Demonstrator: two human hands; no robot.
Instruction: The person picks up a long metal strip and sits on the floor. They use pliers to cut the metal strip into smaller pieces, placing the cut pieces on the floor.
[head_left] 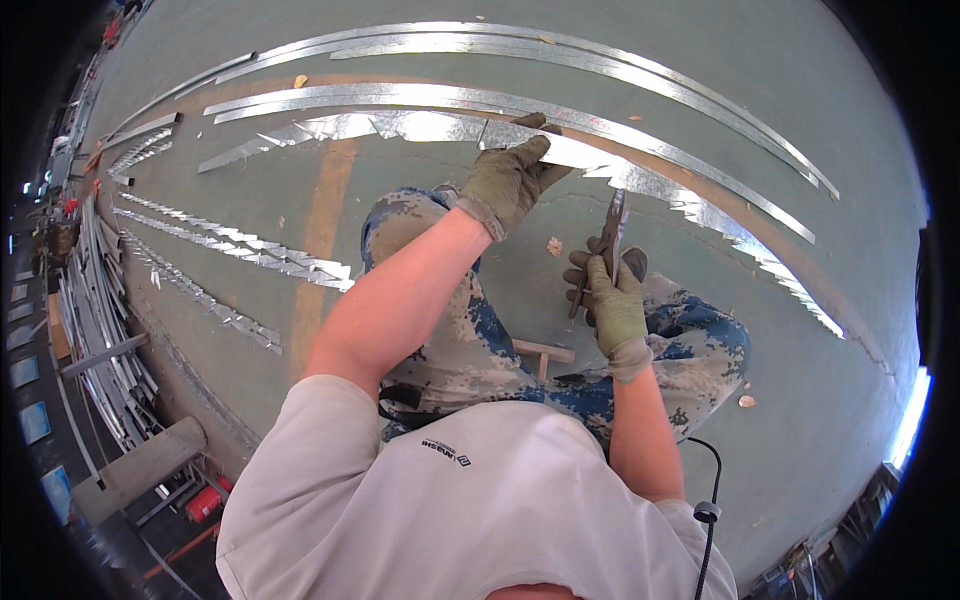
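Observation:
A long, thin sheet-metal strip (425, 127) with a notched, sawtooth near edge stretches across in front of me. My left hand (508, 185), in an olive work glove, grips it near its middle, fingers over the far edge. Tin snips (617, 222) are held in my gloved right hand (612, 305), blades pointing away from me. Their tips are close to the strip's notched edge, right of my left hand; whether they touch the metal I cannot tell. The handles look spread, with my fingers around one of them.
Beyond the strip lie straight metal strips (400, 95) and further long ones (450, 43). Several notched strips (235, 245) rest on the floor at left, near a pile of metal lengths (100, 320). A low stool (543, 352) shows between my knees. A black cable (716, 470) hangs at my right.

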